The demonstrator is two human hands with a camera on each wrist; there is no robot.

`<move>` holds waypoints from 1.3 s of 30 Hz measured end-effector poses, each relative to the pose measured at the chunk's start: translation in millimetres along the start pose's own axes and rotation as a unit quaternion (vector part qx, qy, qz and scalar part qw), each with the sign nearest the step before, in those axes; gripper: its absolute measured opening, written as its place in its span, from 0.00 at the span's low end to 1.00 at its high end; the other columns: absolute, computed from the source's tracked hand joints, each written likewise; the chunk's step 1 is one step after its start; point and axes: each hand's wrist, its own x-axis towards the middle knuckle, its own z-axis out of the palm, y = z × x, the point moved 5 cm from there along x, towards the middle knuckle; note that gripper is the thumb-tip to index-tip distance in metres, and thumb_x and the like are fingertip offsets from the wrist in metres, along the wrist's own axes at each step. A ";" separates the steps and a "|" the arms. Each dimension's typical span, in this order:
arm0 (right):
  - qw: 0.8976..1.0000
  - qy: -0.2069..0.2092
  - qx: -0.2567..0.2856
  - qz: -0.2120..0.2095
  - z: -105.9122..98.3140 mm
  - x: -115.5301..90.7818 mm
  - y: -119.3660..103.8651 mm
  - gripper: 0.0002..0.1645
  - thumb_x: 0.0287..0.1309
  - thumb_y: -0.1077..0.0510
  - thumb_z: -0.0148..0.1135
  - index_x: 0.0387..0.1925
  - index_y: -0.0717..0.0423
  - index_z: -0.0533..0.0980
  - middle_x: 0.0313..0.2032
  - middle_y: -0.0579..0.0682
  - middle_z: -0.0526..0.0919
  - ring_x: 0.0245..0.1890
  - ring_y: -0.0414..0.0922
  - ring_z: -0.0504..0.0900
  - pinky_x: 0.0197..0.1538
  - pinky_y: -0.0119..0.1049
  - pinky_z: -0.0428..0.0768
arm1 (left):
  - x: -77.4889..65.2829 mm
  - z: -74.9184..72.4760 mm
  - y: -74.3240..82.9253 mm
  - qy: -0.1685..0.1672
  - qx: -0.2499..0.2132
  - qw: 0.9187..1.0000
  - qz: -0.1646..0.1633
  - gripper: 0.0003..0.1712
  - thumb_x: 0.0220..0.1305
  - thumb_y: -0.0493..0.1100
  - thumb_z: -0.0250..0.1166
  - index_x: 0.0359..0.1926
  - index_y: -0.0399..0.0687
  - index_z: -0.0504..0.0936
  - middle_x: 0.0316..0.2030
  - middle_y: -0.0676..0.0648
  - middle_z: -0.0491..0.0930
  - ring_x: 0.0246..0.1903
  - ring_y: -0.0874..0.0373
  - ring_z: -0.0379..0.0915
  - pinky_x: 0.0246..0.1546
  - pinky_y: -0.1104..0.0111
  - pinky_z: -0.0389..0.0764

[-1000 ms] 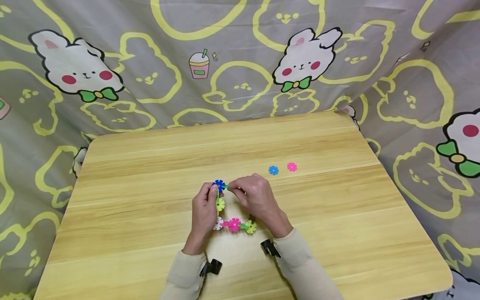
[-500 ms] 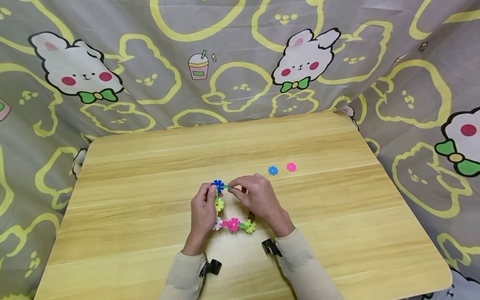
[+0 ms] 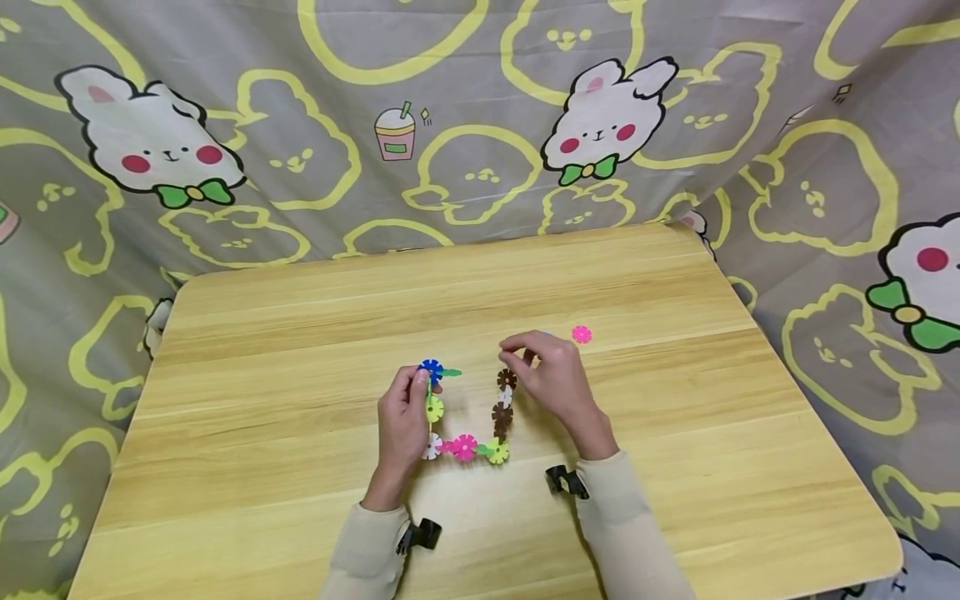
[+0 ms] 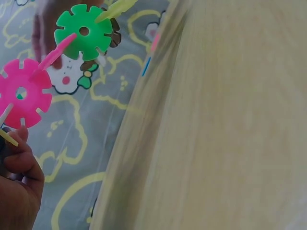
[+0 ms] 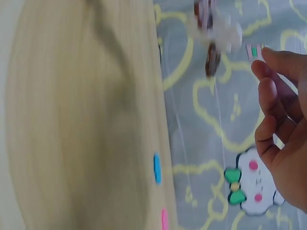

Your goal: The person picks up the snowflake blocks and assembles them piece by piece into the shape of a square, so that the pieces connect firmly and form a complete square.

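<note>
My left hand [image 3: 401, 417] pinches the dark blue notched disc [image 3: 431, 367] at one end of a chain of interlocking plastic snowflake discs. A green disc [image 3: 452, 372], seen edge-on, juts right from the blue one. Down the left run a yellow disc [image 3: 435, 408] and a white disc [image 3: 432, 447]; a pink disc [image 3: 464, 448] sits along the bottom. Brown discs [image 3: 502, 414] climb the right side to a free end. Just above that end, my right hand [image 3: 555, 375] has its fingers loosely bent with nothing between them, as the right wrist view shows.
A loose pink disc [image 3: 581, 334] lies on the wooden table [image 3: 300, 358] beyond the right hand. Beside it is a light blue disc [image 5: 157, 168], mostly covered by that hand in the head view. A patterned curtain [image 3: 472, 100] hangs behind the table and along its sides.
My right hand has let go of the green disc and moved right, over the brown end of the chain, which now shows. The left hand keeps its hold on the blue disc.
</note>
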 end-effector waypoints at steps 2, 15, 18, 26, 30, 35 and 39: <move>1.000 0.014 -0.008 0.019 -7.0 -1.1 10.6 0.07 0.51 0.63 0.71 0.34 0.59 0.84 0.32 0.53 0.88 0.25 0.40 0.81 0.29 0.28 0.79 | -0.1 0.0 0.0 0.000 -0.003 1.000 0.001 0.14 0.75 0.38 0.49 0.40 0.33 0.77 0.30 0.35 0.81 0.24 0.63 0.69 0.24 0.78 0.68; 0.991 0.047 -0.045 0.114 -34.1 -10.6 50.8 0.08 0.52 0.64 0.71 0.36 0.56 0.84 0.32 0.52 0.88 0.24 0.43 0.81 0.29 0.32 0.78 | 2.0 0.8 -4.0 0.001 -0.005 1.000 0.007 0.13 0.75 0.37 0.49 0.39 0.32 0.77 0.30 0.35 0.81 0.25 0.63 0.69 0.24 0.78 0.68; 0.990 0.046 -0.050 0.127 -35.4 -13.7 58.0 0.08 0.52 0.64 0.71 0.37 0.57 0.84 0.33 0.53 0.88 0.25 0.44 0.82 0.29 0.31 0.78 | 4.8 2.6 -17.9 0.002 -0.009 1.000 0.003 0.14 0.75 0.37 0.48 0.40 0.32 0.77 0.30 0.36 0.81 0.25 0.63 0.69 0.23 0.78 0.68; 0.973 0.023 -0.059 0.222 -41.1 -24.0 84.4 0.10 0.55 0.62 0.69 0.41 0.56 0.83 0.35 0.53 0.86 0.30 0.45 0.81 0.34 0.31 0.78 | 6.8 5.1 -38.8 0.001 -0.019 1.000 0.005 0.15 0.76 0.45 0.48 0.41 0.41 0.78 0.30 0.42 0.81 0.26 0.62 0.70 0.24 0.77 0.69; 0.957 -0.003 -0.053 0.285 -42.6 -27.9 96.5 0.12 0.58 0.58 0.67 0.45 0.56 0.82 0.38 0.52 0.84 0.33 0.46 0.79 0.35 0.32 0.76 | 5.8 4.9 -38.4 0.000 -0.016 1.000 0.014 0.17 0.76 0.49 0.48 0.40 0.43 0.78 0.30 0.45 0.81 0.26 0.61 0.70 0.23 0.76 0.69; 0.934 -0.043 -0.049 0.352 -42.9 -31.4 108.8 0.16 0.63 0.54 0.63 0.51 0.53 0.79 0.45 0.53 0.80 0.39 0.48 0.78 0.40 0.38 0.76 | 4.9 4.4 -38.1 -0.001 -0.010 1.000 0.012 0.17 0.76 0.50 0.48 0.40 0.44 0.78 0.30 0.46 0.81 0.25 0.60 0.69 0.23 0.75 0.69; 0.925 -0.067 -0.051 0.370 -42.0 -32.1 117.1 0.22 0.64 0.56 0.60 0.59 0.54 0.75 0.50 0.56 0.76 0.43 0.51 0.77 0.44 0.42 0.77 | 5.0 4.5 -37.9 -0.002 -0.012 1.000 0.006 0.17 0.76 0.48 0.48 0.40 0.43 0.78 0.31 0.44 0.82 0.26 0.60 0.70 0.24 0.76 0.69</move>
